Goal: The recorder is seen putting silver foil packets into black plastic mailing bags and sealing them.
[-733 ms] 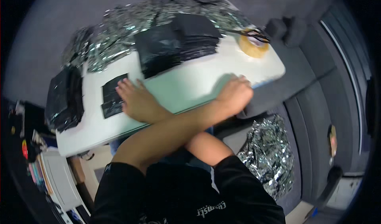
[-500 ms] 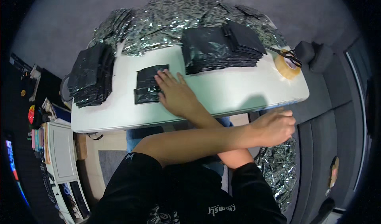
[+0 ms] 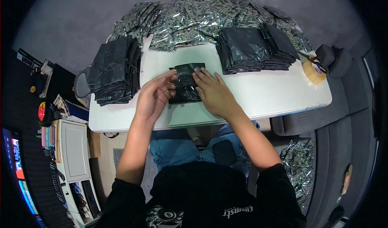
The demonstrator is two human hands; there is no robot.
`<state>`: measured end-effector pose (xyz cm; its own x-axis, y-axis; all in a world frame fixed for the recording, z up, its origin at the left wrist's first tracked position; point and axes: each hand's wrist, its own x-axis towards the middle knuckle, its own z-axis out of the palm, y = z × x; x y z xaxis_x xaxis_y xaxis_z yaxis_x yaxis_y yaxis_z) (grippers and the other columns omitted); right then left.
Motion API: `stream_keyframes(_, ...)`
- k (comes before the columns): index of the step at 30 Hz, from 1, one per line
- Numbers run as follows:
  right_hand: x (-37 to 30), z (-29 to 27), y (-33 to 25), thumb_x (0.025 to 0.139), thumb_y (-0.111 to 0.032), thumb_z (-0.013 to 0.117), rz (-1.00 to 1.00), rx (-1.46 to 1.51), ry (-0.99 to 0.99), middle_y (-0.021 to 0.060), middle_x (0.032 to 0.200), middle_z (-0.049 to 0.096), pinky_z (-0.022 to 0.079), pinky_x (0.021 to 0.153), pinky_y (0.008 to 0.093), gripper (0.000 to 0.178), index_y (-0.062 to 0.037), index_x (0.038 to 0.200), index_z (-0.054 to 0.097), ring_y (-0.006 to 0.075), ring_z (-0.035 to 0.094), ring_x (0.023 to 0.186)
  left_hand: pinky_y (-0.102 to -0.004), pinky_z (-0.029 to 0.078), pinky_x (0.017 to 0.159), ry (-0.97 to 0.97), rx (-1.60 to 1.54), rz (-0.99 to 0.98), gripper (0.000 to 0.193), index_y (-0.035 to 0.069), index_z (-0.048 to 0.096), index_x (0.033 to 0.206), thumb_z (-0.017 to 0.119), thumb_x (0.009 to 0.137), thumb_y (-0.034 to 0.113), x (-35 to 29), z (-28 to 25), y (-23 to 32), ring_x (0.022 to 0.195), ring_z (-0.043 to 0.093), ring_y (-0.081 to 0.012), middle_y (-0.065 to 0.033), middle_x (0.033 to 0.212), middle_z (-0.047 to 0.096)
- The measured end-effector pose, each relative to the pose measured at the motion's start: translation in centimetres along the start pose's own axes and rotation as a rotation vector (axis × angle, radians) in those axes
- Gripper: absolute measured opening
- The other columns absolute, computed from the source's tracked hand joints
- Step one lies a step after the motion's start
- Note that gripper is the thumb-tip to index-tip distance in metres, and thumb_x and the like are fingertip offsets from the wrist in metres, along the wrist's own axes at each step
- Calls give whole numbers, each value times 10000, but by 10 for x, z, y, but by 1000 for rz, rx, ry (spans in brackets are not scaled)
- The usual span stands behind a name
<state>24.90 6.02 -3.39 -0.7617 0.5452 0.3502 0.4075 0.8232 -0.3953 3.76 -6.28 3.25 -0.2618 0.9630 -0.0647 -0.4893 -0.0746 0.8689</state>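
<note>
One black packet (image 3: 186, 84): your right hand (image 3: 216, 95) lies spread on it. Your left hand (image 3: 152, 95) curls at its left edge, grip indiscernible.

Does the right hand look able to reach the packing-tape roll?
Probably yes: the right hand has a way along the white tabletop, in front of the black plastic packets, though scissors on the packing-tape roll may interfere.
</note>
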Motion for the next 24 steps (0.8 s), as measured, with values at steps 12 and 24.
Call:
stream_keyframes(12,5,5,-8,1090,-240,669,97,12,33,123,1675,560,334,1321,535,496,-40,1543,640,353,452,1597,-321,680,880,270,344,-57,318,-94,757,1247,798,1044,146,13,-1,-39,984,748,-173,-121,1117,756)
stream_keyframes(24,1,-5,-6,958,-27,665,-105,119,29,160,1601,611,416,1272,546,493,-128,1437,731,377,518,1533,-435,545,1174,-44,195,222,740,100,192,1774,563,1135,60,-13,21,-45,1337,670,-326,-250,1523,572)
